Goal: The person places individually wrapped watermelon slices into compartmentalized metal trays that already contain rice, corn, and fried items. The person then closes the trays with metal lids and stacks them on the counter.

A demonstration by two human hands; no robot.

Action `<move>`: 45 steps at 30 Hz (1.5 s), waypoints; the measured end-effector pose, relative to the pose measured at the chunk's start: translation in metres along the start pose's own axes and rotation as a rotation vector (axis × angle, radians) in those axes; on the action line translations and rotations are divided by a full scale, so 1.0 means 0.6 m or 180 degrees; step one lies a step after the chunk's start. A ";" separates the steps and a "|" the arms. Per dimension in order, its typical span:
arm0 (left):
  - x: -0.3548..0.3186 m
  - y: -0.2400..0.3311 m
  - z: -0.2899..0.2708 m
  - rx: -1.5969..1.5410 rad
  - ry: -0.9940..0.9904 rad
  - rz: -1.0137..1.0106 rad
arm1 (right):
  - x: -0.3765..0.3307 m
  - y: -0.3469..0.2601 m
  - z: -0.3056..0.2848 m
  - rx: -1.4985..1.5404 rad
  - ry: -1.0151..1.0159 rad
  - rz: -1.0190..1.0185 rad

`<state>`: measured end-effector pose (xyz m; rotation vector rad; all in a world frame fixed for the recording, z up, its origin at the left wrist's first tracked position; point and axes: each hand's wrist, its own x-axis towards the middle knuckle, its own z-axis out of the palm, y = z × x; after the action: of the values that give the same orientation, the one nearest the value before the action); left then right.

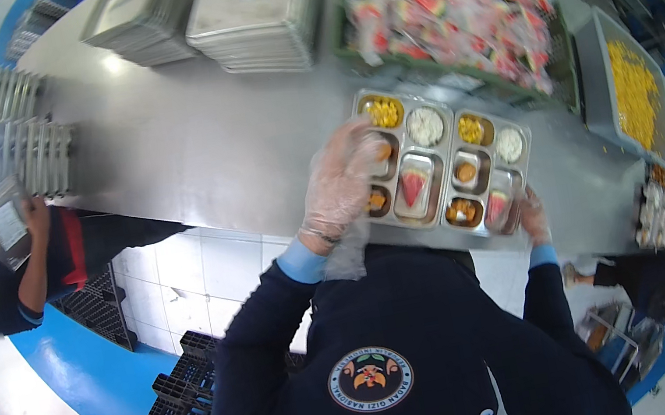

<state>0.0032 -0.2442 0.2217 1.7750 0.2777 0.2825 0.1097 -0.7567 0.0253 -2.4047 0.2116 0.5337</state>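
Observation:
Two metal compartment trays lie side by side on the steel table: a left tray [441, 155] and a right tray [472, 115]. Each holds white rice [426, 127], yellow diced food [471, 129], brown pieces [463, 212] and a wrapped watermelon slice [414, 187]. My left hand [338, 178], in a clear plastic glove, reaches over the left edge of the left tray beside a small round orange-brown item; its fingertips are blurred. My right hand [534, 216], gloved too, grips the lower right edge of the right tray.
Beyond the trays stands a green crate [459, 78] of wrapped watermelon slices. Stacked metal trays [252, 30] are at the back, more stacks [30, 158] at far left. A tub [596, 85] of yellow food stands right. A co-worker [0, 266] at left holds a tray.

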 end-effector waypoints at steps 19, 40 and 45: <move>-0.187 -0.433 -0.342 -0.1393 0.3330 -0.1885 | -0.082 -0.614 0.451 0.1295 -0.1787 -0.0561; -0.253 -0.318 -0.115 -0.0337 0.2717 -0.1733 | -0.123 -0.526 0.350 0.0796 -0.3099 -0.0030; -0.203 -0.241 0.000 -0.1419 0.1321 -0.1650 | -0.139 -0.330 0.156 0.1491 -0.2443 0.0228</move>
<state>-0.1163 -0.2539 0.0756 1.1430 0.8838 0.3062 0.0600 -0.5430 0.1085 -1.6115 0.0691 1.2368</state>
